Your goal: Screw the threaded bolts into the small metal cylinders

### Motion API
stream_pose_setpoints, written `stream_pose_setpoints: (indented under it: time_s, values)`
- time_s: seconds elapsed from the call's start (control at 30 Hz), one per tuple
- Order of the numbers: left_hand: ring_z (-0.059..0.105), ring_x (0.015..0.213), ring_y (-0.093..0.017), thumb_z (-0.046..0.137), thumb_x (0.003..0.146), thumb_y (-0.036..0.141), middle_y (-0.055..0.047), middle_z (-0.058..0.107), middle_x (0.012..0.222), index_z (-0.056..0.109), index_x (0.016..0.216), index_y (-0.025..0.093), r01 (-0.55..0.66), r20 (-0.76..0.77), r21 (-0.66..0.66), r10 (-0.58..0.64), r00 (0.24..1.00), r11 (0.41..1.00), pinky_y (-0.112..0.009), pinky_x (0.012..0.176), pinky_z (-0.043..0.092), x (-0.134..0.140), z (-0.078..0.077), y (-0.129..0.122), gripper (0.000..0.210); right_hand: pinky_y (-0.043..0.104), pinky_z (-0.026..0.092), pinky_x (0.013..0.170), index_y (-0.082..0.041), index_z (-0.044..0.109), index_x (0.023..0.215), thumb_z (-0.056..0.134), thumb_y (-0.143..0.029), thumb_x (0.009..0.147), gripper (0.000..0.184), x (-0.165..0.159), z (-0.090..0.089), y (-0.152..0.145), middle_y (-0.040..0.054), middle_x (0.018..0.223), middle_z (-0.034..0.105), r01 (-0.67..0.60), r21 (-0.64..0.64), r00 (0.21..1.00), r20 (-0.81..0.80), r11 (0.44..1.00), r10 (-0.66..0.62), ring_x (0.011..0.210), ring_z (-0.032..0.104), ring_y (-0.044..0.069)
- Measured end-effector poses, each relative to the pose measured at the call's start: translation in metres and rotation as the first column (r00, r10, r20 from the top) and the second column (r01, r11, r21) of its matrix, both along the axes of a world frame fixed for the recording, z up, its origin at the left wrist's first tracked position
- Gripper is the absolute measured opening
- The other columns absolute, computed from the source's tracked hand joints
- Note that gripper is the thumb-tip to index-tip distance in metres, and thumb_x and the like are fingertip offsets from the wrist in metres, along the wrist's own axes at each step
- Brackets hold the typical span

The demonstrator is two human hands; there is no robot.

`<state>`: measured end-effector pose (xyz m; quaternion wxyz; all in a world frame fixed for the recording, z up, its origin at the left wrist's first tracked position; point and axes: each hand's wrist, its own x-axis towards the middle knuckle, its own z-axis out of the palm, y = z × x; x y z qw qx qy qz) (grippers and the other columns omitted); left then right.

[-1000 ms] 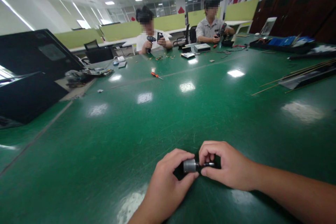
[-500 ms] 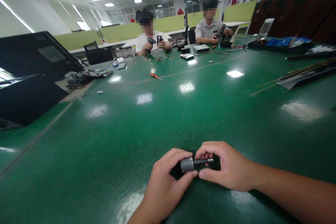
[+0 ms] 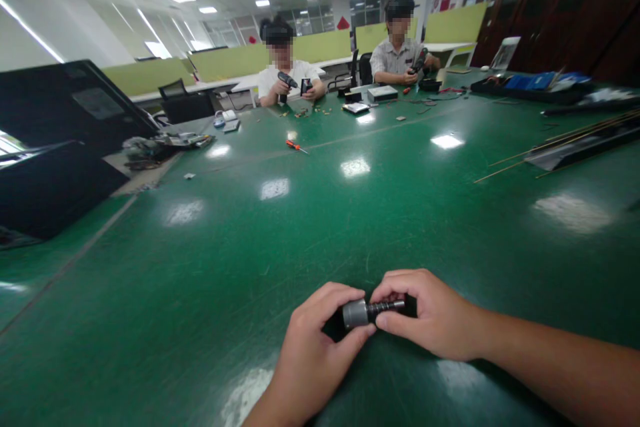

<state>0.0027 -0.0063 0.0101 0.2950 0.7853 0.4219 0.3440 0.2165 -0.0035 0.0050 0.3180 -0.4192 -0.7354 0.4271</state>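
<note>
My left hand [image 3: 320,340] has its thumb and fingers around the grey cylindrical body of a small motor-like metal part [image 3: 355,313]. A dark shaft [image 3: 385,309] with spring-like ridges and a bright tip sticks out of the body to the right. My right hand [image 3: 425,313] pinches this shaft close to the body, thumb on the near side and fingers on the far side. The part lies sideways, low over the green table [image 3: 240,240]. Where the fingertips wrap behind it, the contact is hidden.
An orange screwdriver [image 3: 297,146] lies farther back. Across the table, two people hold power drills [image 3: 287,80]. Black panels [image 3: 55,180] and loose electronic parts [image 3: 165,147] are on the left. At right are thin rods [image 3: 530,153] and a tray [image 3: 530,85] with blue items.
My right thumb has moved up and left, closing in on the shaft. My left hand keeps its hold on the part's body. Across the table, both people's hands have shifted slightly.
</note>
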Motion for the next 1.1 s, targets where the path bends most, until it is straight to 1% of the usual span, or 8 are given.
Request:
stream_pose_setpoints:
  time_s: [0.17, 0.27, 0.33, 0.47, 0.7, 1.1]
  values:
    - [0.067, 0.085, -0.016, 0.077, 0.076, 0.013, 0.0, 0.072, 0.093, 0.069, 0.099, 0.025, -0.033, 0.02, 0.01, 0.033, 0.999, 0.999, -0.026, 0.077, 0.052, 0.0004, 0.0015, -0.0001, 0.027, 0.026, 0.043, 0.07, -0.019, 0.072, 0.096, 0.071, -0.022, 0.081, 0.016, 0.0007, 0.0016, -0.0015, -0.0001, 0.082, 0.066, 0.013, -0.021, 1.0, 0.001, 1.0, -0.013, 0.076, 0.06, 0.015]
    - [0.068, 0.085, -0.017, 0.078, 0.075, 0.013, -0.001, 0.072, 0.093, 0.07, 0.099, 0.025, -0.043, 0.02, 0.01, 0.042, 0.999, 0.999, -0.027, 0.077, 0.053, 0.0002, 0.0011, -0.0002, 0.028, 0.026, 0.043, 0.069, -0.018, 0.071, 0.09, 0.07, -0.024, 0.082, 0.01, 0.0009, 0.0018, -0.0012, -0.0001, 0.079, 0.064, 0.021, -0.014, 1.0, -0.009, 1.0, -0.021, 0.074, 0.058, 0.015]
    - [0.068, 0.084, -0.017, 0.078, 0.075, 0.013, -0.001, 0.072, 0.092, 0.069, 0.1, 0.025, -0.036, 0.013, 0.011, 0.036, 0.999, 0.999, -0.026, 0.077, 0.053, 0.0001, 0.0005, 0.0, 0.029, 0.026, 0.042, 0.068, -0.018, 0.07, 0.087, 0.067, -0.023, 0.084, 0.007, 0.0009, 0.0015, -0.0005, -0.0005, 0.076, 0.063, 0.015, -0.012, 1.0, -0.01, 1.0, -0.015, 0.072, 0.057, 0.014]
    - [0.068, 0.084, -0.018, 0.077, 0.075, 0.014, -0.002, 0.072, 0.093, 0.069, 0.1, 0.024, -0.016, -0.005, 0.014, 0.016, 1.0, 1.0, -0.028, 0.076, 0.053, -0.0002, 0.0001, 0.0008, 0.028, 0.025, 0.041, 0.067, -0.018, 0.071, 0.087, 0.063, -0.022, 0.087, 0.009, 0.0007, 0.0005, 0.0015, -0.0005, 0.076, 0.063, -0.011, -0.02, 1.0, 0.002, 1.0, 0.011, 0.071, 0.056, 0.014]
    - [0.067, 0.084, -0.016, 0.077, 0.076, 0.014, -0.001, 0.071, 0.092, 0.069, 0.1, 0.025, -0.007, -0.025, 0.003, 0.007, 1.0, 1.0, -0.026, 0.076, 0.052, -0.001, 0.0017, 0.0, 0.027, 0.025, 0.04, 0.067, -0.018, 0.073, 0.091, 0.063, -0.024, 0.089, 0.012, 0.0007, -0.0002, 0.0026, -0.0002, 0.078, 0.064, -0.041, -0.005, 0.999, 0.019, 0.999, 0.041, 0.072, 0.058, 0.013]
    - [0.067, 0.083, -0.018, 0.076, 0.077, 0.015, -0.002, 0.071, 0.092, 0.069, 0.099, 0.024, -0.008, -0.018, -0.046, 0.007, 1.0, 0.999, -0.028, 0.076, 0.051, 0.0003, -0.0007, -0.0003, 0.025, 0.025, 0.04, 0.067, -0.019, 0.073, 0.092, 0.062, -0.025, 0.09, 0.013, 0.0017, -0.0005, 0.0021, 0.0002, 0.08, 0.065, -0.046, -0.005, 0.998, 0.049, 0.999, 0.046, 0.073, 0.058, 0.014]
